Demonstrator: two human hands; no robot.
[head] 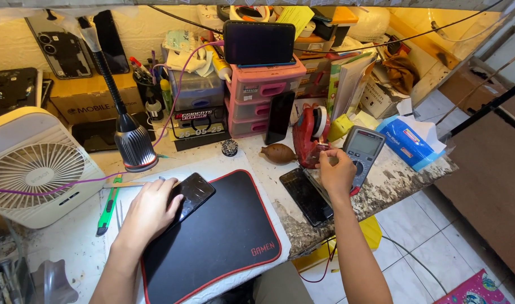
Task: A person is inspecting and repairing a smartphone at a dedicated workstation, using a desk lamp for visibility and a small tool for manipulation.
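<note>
The left hand [151,209] is lying flat and open on a black glossy smartphone [191,194], pressing it onto the black red-edged mat [223,236] on the table [381,180]. The right hand [336,169] is pinching the red plastic tape dispenser [309,135], just beside a grey multimeter [363,147].

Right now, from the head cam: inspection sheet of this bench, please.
Surface: worn, stained benchtop; black red-edged mat on white padding.
Job's things: dark phone on the mat; red tape dispenser by a grey multimeter.
Clutter: second phone at the bench edge, green knife, pink drawers, white fan, lamp, tissue pack.
Hands: left hand resting on the phone; right hand, fingers curled at the dispenser.
Cables: purple cable; red lead under the bench.
Surroundings: tiled floor, cluttered back shelf.
</note>
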